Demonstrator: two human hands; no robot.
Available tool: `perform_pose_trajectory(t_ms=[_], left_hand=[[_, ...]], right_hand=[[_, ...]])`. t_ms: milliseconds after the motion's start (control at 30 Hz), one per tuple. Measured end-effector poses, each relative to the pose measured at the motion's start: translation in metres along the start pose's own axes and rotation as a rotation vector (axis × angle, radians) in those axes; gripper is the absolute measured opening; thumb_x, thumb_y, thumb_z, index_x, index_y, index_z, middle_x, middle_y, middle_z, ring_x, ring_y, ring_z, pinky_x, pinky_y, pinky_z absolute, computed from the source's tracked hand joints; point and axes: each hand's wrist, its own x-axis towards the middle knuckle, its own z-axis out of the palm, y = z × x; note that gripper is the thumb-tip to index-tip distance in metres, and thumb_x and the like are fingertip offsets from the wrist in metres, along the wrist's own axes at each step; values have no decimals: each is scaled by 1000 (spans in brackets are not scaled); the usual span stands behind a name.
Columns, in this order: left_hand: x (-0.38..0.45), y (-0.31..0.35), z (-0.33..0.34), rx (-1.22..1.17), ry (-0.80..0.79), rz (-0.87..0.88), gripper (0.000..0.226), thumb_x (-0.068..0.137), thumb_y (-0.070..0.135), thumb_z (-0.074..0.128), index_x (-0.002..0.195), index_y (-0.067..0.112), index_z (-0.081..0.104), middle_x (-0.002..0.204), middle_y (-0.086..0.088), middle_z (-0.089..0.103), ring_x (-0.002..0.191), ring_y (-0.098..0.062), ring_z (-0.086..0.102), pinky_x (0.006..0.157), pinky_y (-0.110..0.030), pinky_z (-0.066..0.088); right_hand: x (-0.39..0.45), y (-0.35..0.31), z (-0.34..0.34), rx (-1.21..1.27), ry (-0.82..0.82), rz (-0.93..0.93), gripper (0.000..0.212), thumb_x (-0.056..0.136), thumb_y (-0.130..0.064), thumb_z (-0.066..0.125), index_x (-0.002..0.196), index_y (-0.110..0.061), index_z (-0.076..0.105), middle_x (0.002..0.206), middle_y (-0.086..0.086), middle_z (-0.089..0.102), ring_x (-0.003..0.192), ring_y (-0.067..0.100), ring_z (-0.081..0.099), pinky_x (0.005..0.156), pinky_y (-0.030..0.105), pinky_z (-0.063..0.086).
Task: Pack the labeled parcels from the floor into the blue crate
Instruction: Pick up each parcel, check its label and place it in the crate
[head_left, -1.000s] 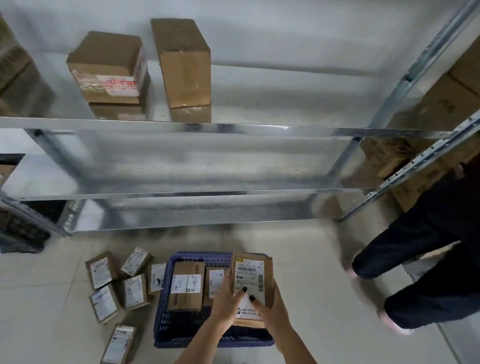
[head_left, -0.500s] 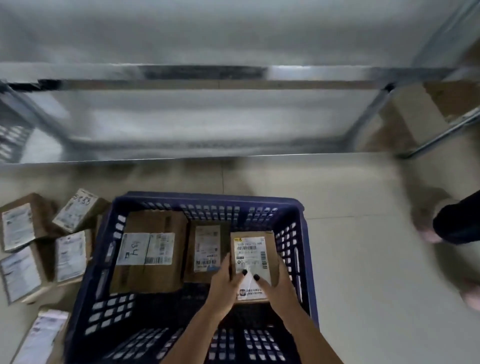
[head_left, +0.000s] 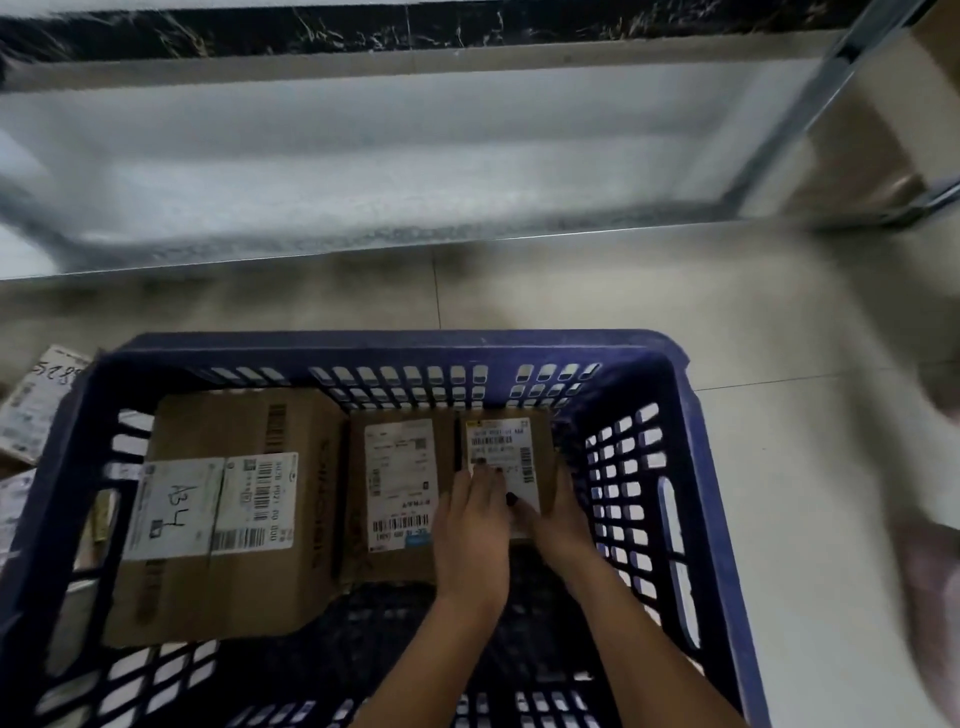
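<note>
Inside the blue crate, at its far right corner, a small labeled parcel sits between both hands. The left hand lies flat on the parcel's label, fingers straight and pressing down. The right hand wraps the parcel's right edge, thumb on top and fingers curled round its side. Just left of it, touching, lies a middle parcel, and beyond that a large box marked "A34". More parcels lie on the floor left of the crate.
</note>
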Motion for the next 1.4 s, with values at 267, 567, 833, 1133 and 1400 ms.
perform_pose_trajectory(t_ms=[267,567,833,1133,1400], left_hand=[[-8,-17,-25,66,-136,88,69,71,23,74,134,16,48,139,-3,51,128,-21,49,108,-36,37],[-51,3,-223,-306,-86,-124,59,92,21,50,145,18,23,151,2,31,140,-13,28,114,-27,29],[-72,33,-513,-373,93,-54,60,90,22,53,144,25,26,146,0,40,125,-20,49,97,-33,47],[-172,28,-690,-494,143,-78,52,90,25,53,139,20,36,140,-2,47,123,-17,50,94,-26,42],[-310,-2,-681,-602,128,-283,41,92,25,50,131,13,47,126,-7,59,88,-10,61,73,-20,47]], right_hand=[[-12,-19,5,-118,61,50,91,82,-24,66,148,-23,4,145,7,38,124,23,47,99,33,43],[-161,-165,-23,-192,39,53,79,82,-17,67,145,-23,20,134,3,48,115,17,48,92,26,41],[-315,-405,-44,-222,65,-170,84,80,-26,71,147,-23,19,149,9,32,134,27,37,110,38,34],[-481,-528,-38,-307,59,-348,80,76,-34,73,141,-18,29,144,8,38,133,24,38,109,42,35],[-590,-477,58,-124,-76,-272,66,82,-25,68,138,-13,36,133,10,50,117,22,49,87,25,37]])
